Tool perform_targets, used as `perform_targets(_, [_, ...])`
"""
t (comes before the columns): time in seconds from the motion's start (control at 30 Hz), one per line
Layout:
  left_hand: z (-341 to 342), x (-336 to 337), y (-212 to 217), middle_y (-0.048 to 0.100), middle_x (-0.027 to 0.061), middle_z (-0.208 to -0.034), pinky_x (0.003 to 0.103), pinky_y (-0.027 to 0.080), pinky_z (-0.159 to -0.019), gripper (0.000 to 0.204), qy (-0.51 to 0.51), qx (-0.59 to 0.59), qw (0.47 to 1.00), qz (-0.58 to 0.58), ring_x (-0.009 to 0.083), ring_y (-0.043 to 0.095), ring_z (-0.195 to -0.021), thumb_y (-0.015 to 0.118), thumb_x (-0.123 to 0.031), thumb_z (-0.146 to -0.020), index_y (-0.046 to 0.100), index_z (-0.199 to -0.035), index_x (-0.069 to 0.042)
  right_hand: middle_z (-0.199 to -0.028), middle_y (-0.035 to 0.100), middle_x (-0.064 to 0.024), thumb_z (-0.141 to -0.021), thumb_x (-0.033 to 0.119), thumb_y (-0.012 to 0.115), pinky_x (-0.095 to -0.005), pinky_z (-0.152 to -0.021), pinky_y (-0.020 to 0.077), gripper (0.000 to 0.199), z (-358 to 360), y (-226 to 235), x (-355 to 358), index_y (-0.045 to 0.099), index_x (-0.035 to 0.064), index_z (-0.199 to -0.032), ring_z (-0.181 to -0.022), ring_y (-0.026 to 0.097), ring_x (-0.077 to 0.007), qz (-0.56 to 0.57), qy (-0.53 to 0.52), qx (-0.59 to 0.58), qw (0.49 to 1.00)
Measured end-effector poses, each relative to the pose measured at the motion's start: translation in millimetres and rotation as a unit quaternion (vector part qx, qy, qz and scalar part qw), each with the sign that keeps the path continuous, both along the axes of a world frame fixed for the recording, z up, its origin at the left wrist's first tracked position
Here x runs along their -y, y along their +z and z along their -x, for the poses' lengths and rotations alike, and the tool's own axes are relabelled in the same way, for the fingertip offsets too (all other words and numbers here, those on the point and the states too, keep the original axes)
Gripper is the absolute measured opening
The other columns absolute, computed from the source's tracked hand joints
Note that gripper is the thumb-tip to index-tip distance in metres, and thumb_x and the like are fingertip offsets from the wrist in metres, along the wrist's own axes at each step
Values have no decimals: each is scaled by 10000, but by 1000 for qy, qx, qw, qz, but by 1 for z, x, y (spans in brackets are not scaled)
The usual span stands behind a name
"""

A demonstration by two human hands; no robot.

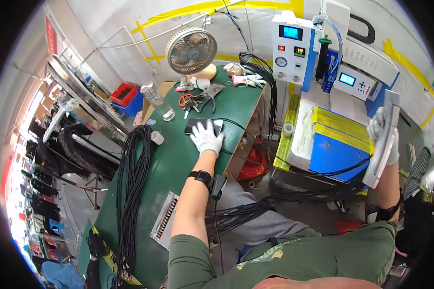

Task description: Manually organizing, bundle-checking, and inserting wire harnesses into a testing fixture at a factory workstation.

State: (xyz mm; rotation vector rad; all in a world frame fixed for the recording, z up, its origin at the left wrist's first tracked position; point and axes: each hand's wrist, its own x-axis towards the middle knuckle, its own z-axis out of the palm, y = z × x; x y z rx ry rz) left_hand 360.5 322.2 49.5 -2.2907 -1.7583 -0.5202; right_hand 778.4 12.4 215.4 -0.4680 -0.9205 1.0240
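Note:
My left hand point(207, 139), in a white glove, lies with its fingers spread over a dark smartphone point(192, 125) on the green table point(178, 159). A cable leads off to the right from beside the phone. On the far right, my gloved right hand point(394, 150) is closed around a long grey metal plate point(383, 147), held tilted and nearly upright. Its fingers show at the plate's left edge. The plate stands by the right edge of a blue work board point(330, 156) with yellow tape, under the dispensing machine point(294, 50).
A bundle of black cables point(132, 178) hangs along the table's left side; another bundle point(241, 209) crosses my lap. A glass bottle point(159, 103), scissors point(184, 100), pliers point(208, 103) and a fan point(192, 50) stand or lie farther back. Near my left forearm is a slotted metal fixture point(164, 219).

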Motion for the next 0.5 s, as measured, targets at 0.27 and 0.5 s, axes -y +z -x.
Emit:
perform_targets(0.27, [65, -52, -43, 583, 204, -1171, 452, 436, -965, 426, -16, 138, 990, -19, 380, 553, -1064, 605, -303, -859, 595, -1228, -90, -1112, 676, -111, -998, 421, 495, -322, -845, 541, 503, -36, -22, 32, 571, -13, -1242, -922, 671, -193, 172, -177, 109, 963])
perform_targets(0.5, [63, 36, -5, 501, 226, -1362, 455, 373, -1056, 524, -119, 215, 969, 20, 375, 488, -1231, 673, -239, -853, 547, -1314, -24, -1026, 697, -88, -929, 431, 626, -323, -773, 524, 487, -138, -118, 69, 658, -12, -1129, -845, 663, -171, 388, -299, 101, 866])
